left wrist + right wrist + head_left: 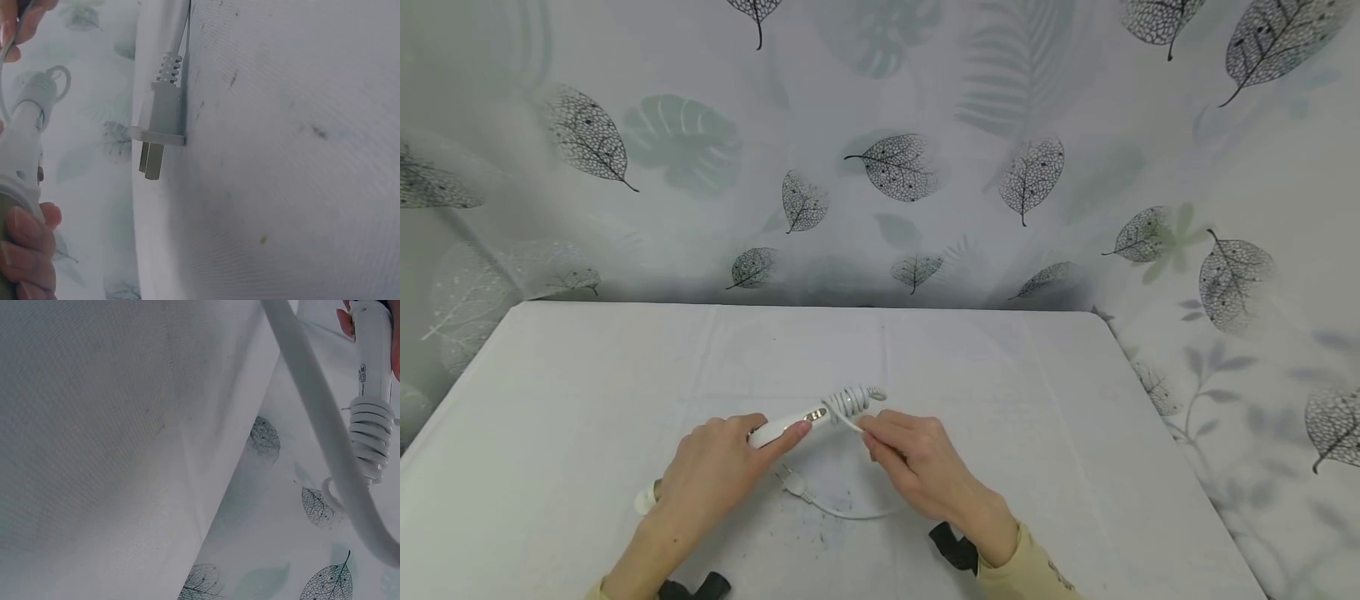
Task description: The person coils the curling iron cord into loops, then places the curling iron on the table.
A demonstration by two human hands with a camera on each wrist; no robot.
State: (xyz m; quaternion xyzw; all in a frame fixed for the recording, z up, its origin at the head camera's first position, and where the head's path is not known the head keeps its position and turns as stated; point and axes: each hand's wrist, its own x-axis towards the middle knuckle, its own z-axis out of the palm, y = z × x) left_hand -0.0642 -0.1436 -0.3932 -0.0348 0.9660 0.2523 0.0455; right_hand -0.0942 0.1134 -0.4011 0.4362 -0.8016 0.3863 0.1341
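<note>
Over the middle of the worktop (1000,400), the white appliance (772,428), its midsection hidden, is grasped by the left hand (721,458); the cord (850,403), wound round its two-o'clock end, is pinched by the right hand (923,462).

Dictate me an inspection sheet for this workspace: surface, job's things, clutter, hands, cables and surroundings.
Surface: white table, with small dark marks near the plug.
Job's things: white appliance, cord coiled round one end.
Clutter: nothing seen.
Hands: left hand holds the appliance; right hand pinches the cord between its fingers.
Cables: cord partly wound; plug on the table, prongs bare.
Surroundings: leaf-print backdrop behind the table.
</note>
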